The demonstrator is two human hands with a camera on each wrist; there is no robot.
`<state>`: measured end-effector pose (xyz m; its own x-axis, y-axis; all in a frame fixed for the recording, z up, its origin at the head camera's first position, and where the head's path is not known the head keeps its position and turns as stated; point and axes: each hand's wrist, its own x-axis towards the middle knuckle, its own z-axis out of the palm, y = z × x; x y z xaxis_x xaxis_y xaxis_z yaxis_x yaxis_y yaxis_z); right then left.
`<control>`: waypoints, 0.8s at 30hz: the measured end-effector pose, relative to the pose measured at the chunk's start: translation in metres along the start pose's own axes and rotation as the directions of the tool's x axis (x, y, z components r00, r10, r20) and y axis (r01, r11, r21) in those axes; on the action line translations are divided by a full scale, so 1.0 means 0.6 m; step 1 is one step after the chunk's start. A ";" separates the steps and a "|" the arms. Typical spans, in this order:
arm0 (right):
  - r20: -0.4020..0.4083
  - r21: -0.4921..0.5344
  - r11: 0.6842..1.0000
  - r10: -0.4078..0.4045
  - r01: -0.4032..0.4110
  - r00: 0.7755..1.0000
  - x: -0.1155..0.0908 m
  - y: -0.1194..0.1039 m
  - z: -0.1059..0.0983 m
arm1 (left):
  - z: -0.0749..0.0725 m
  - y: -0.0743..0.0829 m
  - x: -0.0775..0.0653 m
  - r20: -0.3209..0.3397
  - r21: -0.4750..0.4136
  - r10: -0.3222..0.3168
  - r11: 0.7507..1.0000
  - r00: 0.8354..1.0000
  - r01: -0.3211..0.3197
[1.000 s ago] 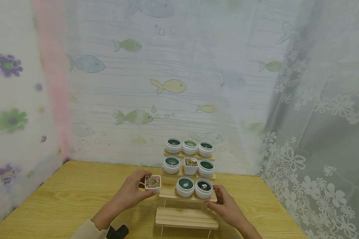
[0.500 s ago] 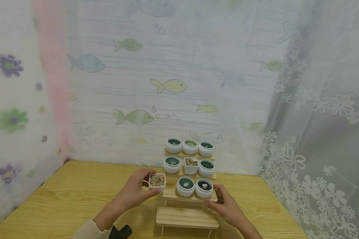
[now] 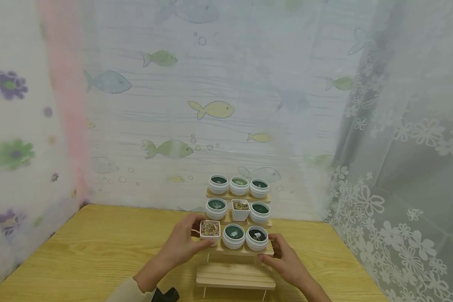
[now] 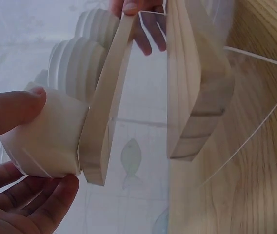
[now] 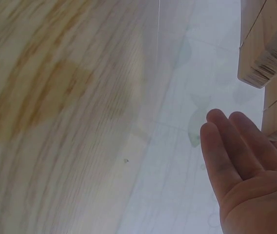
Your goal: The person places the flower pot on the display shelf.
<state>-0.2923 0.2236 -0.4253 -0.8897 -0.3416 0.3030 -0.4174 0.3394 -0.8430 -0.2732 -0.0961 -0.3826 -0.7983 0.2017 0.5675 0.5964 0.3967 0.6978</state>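
My left hand [image 3: 186,240] grips a small square white bowl [image 3: 210,238] filled with dried, grain-like bits. The bowl is at the left end of the second-lowest shelf of a stepped wooden stand [image 3: 235,275]; in the left wrist view its base meets the shelf. Beside it on that shelf sit a round white cup [image 3: 233,243] with a green top and another round cup [image 3: 256,245] with a dark top. My right hand [image 3: 287,262] holds the right end of this shelf, thumb at the front corner. In the right wrist view, several of its fingers [image 5: 243,146] extend below the shelf.
Higher shelves carry several round white cups [image 3: 217,212] and another square bowl [image 3: 240,213] of dried bits. The stand is on a wood-grain table [image 3: 98,243]. A fish-patterned curtain [image 3: 219,84] hangs behind, with a flowered one [image 3: 411,167] at the right.
My left hand has carried the square bowl rightward from beside the stand to the shelf's left end, next to the green-topped cup. My right hand has stayed at the shelf's right end.
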 end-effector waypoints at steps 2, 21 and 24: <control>0.004 0.011 1.000 -0.012 0.012 1.000 -0.002 -0.001 0.000 | 0.003 0.000 0.000 0.000 0.001 -0.006 1.000 1.000 0.006; 0.003 -0.011 1.000 0.013 -0.013 1.000 0.002 0.001 0.000 | 0.013 0.003 -0.005 -0.023 0.011 -0.057 0.998 0.998 0.057; 0.001 -0.003 1.000 0.008 -0.008 1.000 0.000 -0.001 0.000 | 0.013 0.003 -0.005 -0.020 0.017 -0.051 0.999 0.999 0.051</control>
<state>-0.2920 0.2236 -0.4247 -0.8928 -0.3396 0.2959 -0.4109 0.3447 -0.8440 -0.2705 -0.0891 -0.3863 -0.8258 0.1635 0.5397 0.5530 0.4219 0.7184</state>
